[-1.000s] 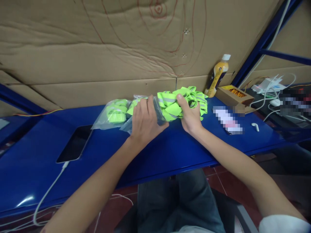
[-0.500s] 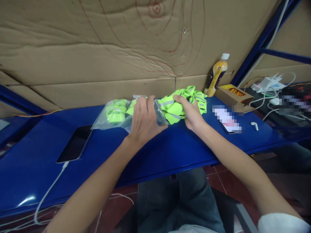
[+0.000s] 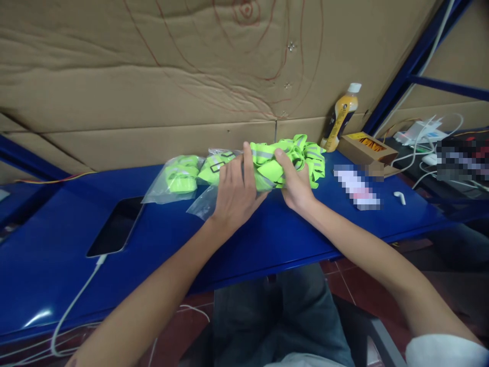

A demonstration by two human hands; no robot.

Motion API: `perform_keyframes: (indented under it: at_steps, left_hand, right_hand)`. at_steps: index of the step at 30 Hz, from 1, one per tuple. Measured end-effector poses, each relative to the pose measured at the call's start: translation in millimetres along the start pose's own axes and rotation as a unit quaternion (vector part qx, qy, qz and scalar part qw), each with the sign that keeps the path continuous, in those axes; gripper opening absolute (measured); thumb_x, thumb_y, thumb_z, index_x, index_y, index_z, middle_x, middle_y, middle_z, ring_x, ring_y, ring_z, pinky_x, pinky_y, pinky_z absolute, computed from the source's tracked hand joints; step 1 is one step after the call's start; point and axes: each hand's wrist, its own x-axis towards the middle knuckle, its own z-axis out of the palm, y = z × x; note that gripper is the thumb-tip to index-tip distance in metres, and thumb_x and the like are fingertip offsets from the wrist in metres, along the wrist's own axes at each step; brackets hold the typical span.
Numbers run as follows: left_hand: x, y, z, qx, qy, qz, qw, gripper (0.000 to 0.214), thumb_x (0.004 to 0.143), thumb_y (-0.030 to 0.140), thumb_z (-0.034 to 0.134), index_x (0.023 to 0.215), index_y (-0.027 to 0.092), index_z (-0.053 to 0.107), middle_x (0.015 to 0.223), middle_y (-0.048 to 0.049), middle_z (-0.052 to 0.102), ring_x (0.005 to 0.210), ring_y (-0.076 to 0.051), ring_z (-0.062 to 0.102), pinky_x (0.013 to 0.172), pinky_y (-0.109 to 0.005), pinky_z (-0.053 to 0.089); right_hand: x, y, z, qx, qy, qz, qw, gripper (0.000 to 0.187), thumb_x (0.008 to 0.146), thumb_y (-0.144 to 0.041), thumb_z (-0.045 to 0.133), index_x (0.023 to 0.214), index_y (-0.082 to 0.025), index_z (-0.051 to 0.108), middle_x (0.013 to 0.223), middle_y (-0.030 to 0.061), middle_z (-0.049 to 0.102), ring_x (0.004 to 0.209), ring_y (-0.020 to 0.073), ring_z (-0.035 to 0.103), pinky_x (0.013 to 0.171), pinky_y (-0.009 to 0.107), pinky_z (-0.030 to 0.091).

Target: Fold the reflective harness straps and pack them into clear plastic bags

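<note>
A bundle of fluorescent yellow-green reflective straps (image 3: pixel 309 160) with silver stripes lies at the back of the blue table. My right hand (image 3: pixel 296 178) grips it, thumb on top. My left hand (image 3: pixel 237 188) is wrapped round a clear plastic bag (image 3: pixel 202 202) that covers the bundle's left part; its thumb is mostly hidden. Beyond the left fingers, more strap with a dark buckle (image 3: pixel 219 165) shows. Farther left, apart from my hands, another clear bag (image 3: pixel 155 191) holds folded yellow-green straps (image 3: pixel 183 176).
A phone (image 3: pixel 116 227) on a white cable lies at the left of the blue table (image 3: pixel 267 239). To the right are a drink bottle (image 3: pixel 343 117), an open cardboard box (image 3: pixel 370 153), a blurred-out flat item (image 3: pixel 357 188) and a white earbud (image 3: pixel 400 197). Cardboard (image 3: pixel 171 102) stands behind.
My left hand has shifted right, drawing the bag's edge farther over the straps. Strap with a buckle now shows left of its fingers. My right hand keeps its grip, slightly shifted left.
</note>
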Motion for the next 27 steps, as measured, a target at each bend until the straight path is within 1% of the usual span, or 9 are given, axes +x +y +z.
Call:
perform_keyframes:
  at_steps: [4, 6, 9, 11, 15, 18, 20, 23, 27]
  left_hand:
    - [0, -11, -2.4, -0.093, 0.000, -0.066, 0.993, 0.122, 0.092, 0.069, 0.074, 0.175, 0.012, 0.006, 0.148, -0.0284, 0.055, 0.136, -0.043, 0.059, 0.110, -0.056, 0.053]
    - [0, -14, -5.3, -0.112, -0.005, -0.071, 0.991, 0.123, 0.091, 0.069, 0.076, 0.175, 0.017, 0.002, 0.148, -0.0255, 0.055, 0.137, -0.041, 0.059, 0.111, -0.056, 0.054]
    - [0, -14, -8.9, -0.111, -0.007, -0.044, 0.993, 0.121, 0.093, 0.066, 0.075, 0.175, 0.020, -0.001, 0.155, -0.0259, 0.049, 0.143, -0.042, 0.055, 0.115, -0.057, 0.052]
    - [1, -15, -9.6, -0.113, -0.005, -0.032, 0.993, 0.120, 0.094, 0.066, 0.074, 0.175, 0.020, -0.002, 0.154, -0.0260, 0.049, 0.142, -0.042, 0.056, 0.114, -0.058, 0.052]
    - [5, -27, -9.6, -0.125, -0.018, -0.011, 0.992, 0.119, 0.096, 0.072, 0.069, 0.175, 0.019, -0.003, 0.148, -0.0247, 0.055, 0.136, -0.041, 0.060, 0.111, -0.057, 0.054]
    - [7, -42, -10.2, -0.119, -0.038, 0.062, 0.990, 0.115, 0.100, 0.080, 0.055, 0.176, 0.016, -0.003, 0.161, -0.0277, 0.047, 0.142, -0.041, 0.057, 0.115, -0.057, 0.052]
    - [7, -48, -10.0, -0.092, -0.046, 0.080, 0.992, 0.116, 0.100, 0.084, 0.050, 0.175, 0.013, -0.001, 0.168, -0.0278, 0.042, 0.144, -0.043, 0.056, 0.117, -0.056, 0.050]
    - [4, -47, -6.1, -0.059, -0.040, 0.022, 0.997, 0.123, 0.097, 0.084, 0.057, 0.175, 0.008, 0.002, 0.168, -0.0269, 0.044, 0.145, -0.044, 0.055, 0.122, -0.058, 0.046]
    - [-1, -35, 1.2, -0.106, -0.024, -0.032, 0.994, 0.120, 0.096, 0.068, 0.070, 0.175, 0.013, -0.002, 0.173, -0.0288, 0.038, 0.155, -0.045, 0.048, 0.122, -0.060, 0.048]
  right_hand:
    - [-2, 8, -9, -0.023, -0.097, -0.019, 0.995, 0.061, 0.080, -0.075, 0.088, 0.112, -0.025, 0.072, 0.119, 0.0079, 0.079, 0.114, 0.0280, 0.075, 0.103, 0.042, 0.065]
    - [-1, 10, -13, -0.060, -0.120, -0.039, 0.990, 0.058, 0.083, -0.077, 0.086, 0.106, -0.025, 0.074, 0.111, 0.0072, 0.079, 0.106, 0.0279, 0.075, 0.100, 0.043, 0.065]
    - [2, 8, -16, -0.110, -0.103, -0.048, 0.988, 0.061, 0.086, -0.085, 0.076, 0.092, -0.024, 0.072, 0.098, 0.0064, 0.077, 0.095, 0.0276, 0.074, 0.092, 0.043, 0.065]
    - [6, 1, -18, -0.129, -0.114, -0.048, 0.984, 0.065, 0.084, -0.089, 0.074, 0.088, -0.024, 0.072, 0.093, 0.0057, 0.076, 0.092, 0.0269, 0.073, 0.088, 0.041, 0.065]
    - [16, -16, -28, -0.168, -0.251, -0.023, 0.953, 0.061, 0.070, -0.078, 0.094, 0.090, -0.022, 0.077, 0.092, 0.0041, 0.077, 0.088, 0.0249, 0.071, 0.079, 0.035, 0.063]
    - [21, -24, -34, -0.179, -0.320, -0.003, 0.930, 0.056, 0.065, -0.065, 0.103, 0.087, -0.021, 0.077, 0.091, 0.0032, 0.075, 0.086, 0.0236, 0.070, 0.078, 0.034, 0.061]
    - [20, -25, -33, -0.170, -0.300, -0.024, 0.938, 0.052, 0.068, -0.063, 0.102, 0.086, -0.021, 0.077, 0.093, 0.0033, 0.075, 0.087, 0.0235, 0.069, 0.082, 0.035, 0.061]
    - [16, -23, -28, -0.177, -0.253, -0.062, 0.949, 0.051, 0.073, -0.064, 0.098, 0.090, -0.021, 0.077, 0.093, 0.0032, 0.075, 0.087, 0.0239, 0.069, 0.085, 0.038, 0.061]
    - [13, -25, -23, -0.207, -0.213, -0.101, 0.950, 0.053, 0.072, -0.065, 0.098, 0.093, -0.022, 0.077, 0.094, 0.0032, 0.076, 0.089, 0.0256, 0.068, 0.088, 0.039, 0.060]
